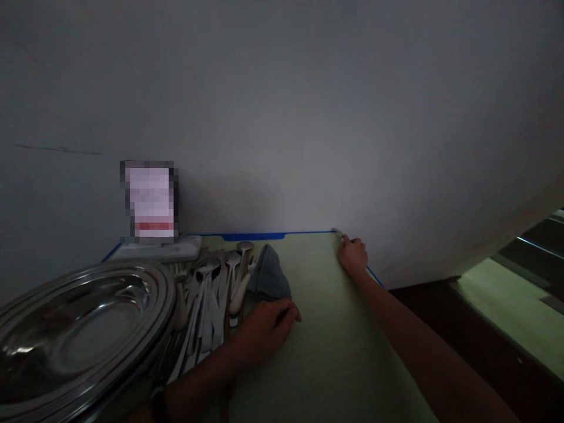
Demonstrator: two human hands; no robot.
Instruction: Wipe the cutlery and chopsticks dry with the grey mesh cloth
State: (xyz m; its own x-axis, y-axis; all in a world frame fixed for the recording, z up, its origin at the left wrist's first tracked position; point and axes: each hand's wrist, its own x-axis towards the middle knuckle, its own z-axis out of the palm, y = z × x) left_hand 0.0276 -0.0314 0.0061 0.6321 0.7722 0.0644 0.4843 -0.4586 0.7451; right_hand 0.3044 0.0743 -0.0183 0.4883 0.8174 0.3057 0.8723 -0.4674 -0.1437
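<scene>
Silver platters (106, 329) crowd cutlery (206, 314); right fingers (347, 241) pinch a utensil (335, 230), left fingers (287, 315) curl, hold unclear.

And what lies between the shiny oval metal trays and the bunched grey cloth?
In the head view, silver-coloured metal cutlery, spoons among it, lies between the oval trays and the grey cloth.

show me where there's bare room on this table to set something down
The broad bare patch is the pale green tabletop between the gray cloth and left hand on one side and the right forearm on the other, up to the blue edging. Crowded: the left side, with oval metal trays, spoons and white slab.
</scene>
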